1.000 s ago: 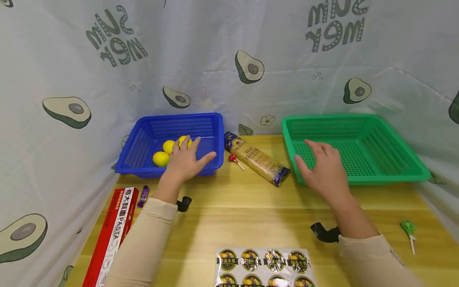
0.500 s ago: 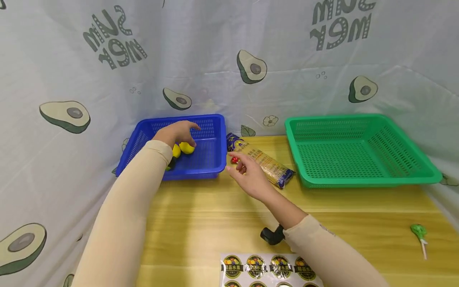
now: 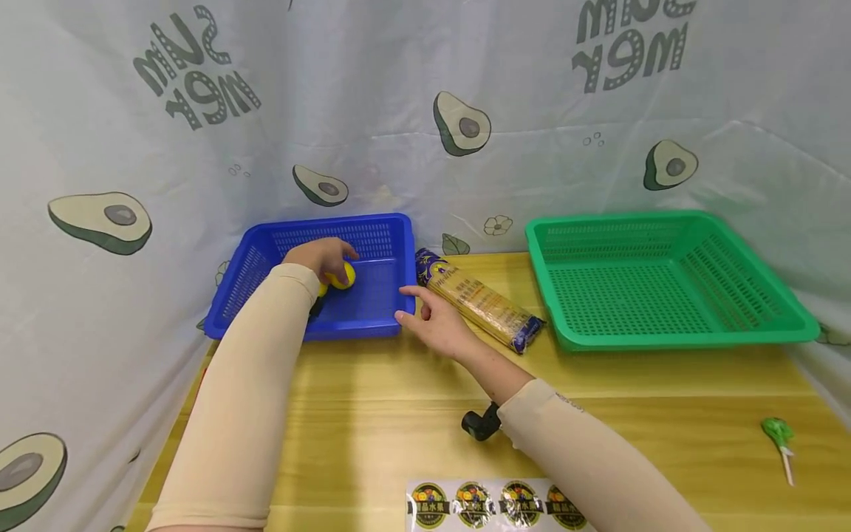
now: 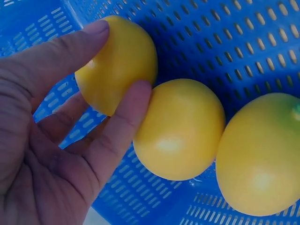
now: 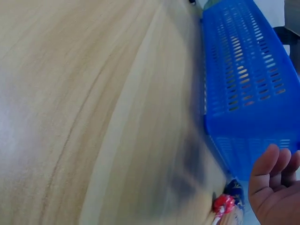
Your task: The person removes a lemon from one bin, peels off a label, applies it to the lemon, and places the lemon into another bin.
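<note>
Inside the blue basket (image 3: 352, 327), my left hand (image 3: 320, 256) pinches a yellow lemon (image 3: 344, 276) between thumb and fingers. The left wrist view shows the thumb on one side of this held lemon (image 4: 129, 58) and fingers on the other. A second lemon (image 4: 183, 131) lies against an index fingertip, and a third lemon (image 4: 262, 159) with a greenish end sits beside it. At the basket's right front corner is my right hand (image 3: 442, 329), index finger extended and other fingers bent. Its fingertips are at the rim; whether they touch it I cannot tell.
Right of the blue basket lie a spaghetti packet (image 3: 482, 301) and a red lollipop (image 5: 223, 204). A green basket (image 3: 678, 340) stands at the back right. A green lollipop (image 3: 776, 428) lies at the right, and a sticker sheet (image 3: 488, 506) near the front.
My left hand has turned and moved down onto a lemon in the blue basket. The right hand has swung left from the green basket to the blue basket's corner.
</note>
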`<state>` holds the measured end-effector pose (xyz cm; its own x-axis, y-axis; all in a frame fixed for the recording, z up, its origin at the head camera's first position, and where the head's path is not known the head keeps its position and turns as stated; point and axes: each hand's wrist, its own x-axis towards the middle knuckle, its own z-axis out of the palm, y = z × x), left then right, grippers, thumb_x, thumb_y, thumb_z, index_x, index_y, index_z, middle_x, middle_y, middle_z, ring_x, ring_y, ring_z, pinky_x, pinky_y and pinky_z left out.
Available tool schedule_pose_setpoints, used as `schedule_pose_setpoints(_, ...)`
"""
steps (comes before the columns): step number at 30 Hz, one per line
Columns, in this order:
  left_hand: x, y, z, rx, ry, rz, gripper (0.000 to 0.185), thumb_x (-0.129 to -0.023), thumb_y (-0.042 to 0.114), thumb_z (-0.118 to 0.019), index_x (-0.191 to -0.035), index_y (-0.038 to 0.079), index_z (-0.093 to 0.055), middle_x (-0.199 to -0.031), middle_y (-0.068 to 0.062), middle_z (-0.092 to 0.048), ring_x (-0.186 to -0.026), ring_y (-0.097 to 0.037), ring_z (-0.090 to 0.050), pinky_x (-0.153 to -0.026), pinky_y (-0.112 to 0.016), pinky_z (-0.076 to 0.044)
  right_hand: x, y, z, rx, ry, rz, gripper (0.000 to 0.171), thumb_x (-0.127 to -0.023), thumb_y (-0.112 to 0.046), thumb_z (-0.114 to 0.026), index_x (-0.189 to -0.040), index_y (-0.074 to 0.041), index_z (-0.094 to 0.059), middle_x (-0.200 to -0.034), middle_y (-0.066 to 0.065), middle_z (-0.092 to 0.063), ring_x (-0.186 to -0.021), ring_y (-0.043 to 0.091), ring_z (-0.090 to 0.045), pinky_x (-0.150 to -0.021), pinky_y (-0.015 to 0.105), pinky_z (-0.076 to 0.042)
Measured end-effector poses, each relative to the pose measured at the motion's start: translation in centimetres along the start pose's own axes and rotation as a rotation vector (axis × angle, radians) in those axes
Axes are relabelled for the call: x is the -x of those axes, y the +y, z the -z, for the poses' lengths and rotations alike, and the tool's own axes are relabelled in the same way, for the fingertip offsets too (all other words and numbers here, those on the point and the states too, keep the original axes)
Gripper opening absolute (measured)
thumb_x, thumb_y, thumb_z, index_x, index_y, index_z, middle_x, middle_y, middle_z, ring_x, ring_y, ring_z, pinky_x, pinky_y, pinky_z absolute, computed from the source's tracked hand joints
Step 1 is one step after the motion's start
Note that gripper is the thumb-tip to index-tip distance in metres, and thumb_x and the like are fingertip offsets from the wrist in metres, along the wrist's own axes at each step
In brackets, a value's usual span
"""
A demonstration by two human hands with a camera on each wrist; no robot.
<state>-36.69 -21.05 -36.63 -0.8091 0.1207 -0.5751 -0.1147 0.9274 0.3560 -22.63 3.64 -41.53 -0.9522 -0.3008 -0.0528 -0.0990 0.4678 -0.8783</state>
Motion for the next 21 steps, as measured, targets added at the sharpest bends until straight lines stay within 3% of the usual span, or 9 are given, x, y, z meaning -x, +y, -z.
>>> schedule_pose_setpoints(12, 0.2, -0.4, 0.0, 0.039, -0.035, -0.006, 0.049, -0.095, 0.005, -0.070, -0.143, 0.012, -0.060, -0.153, -0.018, -0.048, -0.134, -0.036, -0.053, -0.105, -0.044, -0.054, -0.1, 0.6, 0.0, -0.034, -0.023, -0.009, 0.051, -0.099, -0.036, -0.067, -0.147, -0.029, -0.053, -0.079, 0.001, -0.044, -0.060, 0.015, -0.042, -0.053, 0.026, -0.035)
schedule_pose_setpoints(17, 1.4, 0.3, 0.6, 0.019, -0.038, -0.064, 0.047, -0.097, 0.010, -0.069, -0.143, 0.011, -0.060, -0.152, -0.018, -0.048, -0.133, -0.036, -0.053, -0.106, -0.044, -0.054, -0.1, 0.6, 0.2, -0.041, -0.041, -0.019, 0.051, -0.099, -0.037, -0.067, -0.147, -0.031, -0.052, -0.079, 0.001, -0.045, -0.061, 0.015, -0.043, -0.053, 0.026, -0.037)
schedule_pose_setpoints(21, 3.0, 1.7, 1.5, 0.008, -0.011, -0.150, 0.046, -0.099, 0.012, -0.067, -0.144, 0.011, -0.059, -0.153, -0.016, -0.048, -0.130, -0.035, -0.058, -0.105, -0.045, -0.054, -0.2, 0.7, 0.6, -0.042, -0.052, -0.018, 0.052, -0.099, -0.038, -0.067, -0.148, -0.030, -0.051, -0.078, 0.001, -0.046, -0.062, 0.015, -0.044, -0.054, 0.026, -0.037)
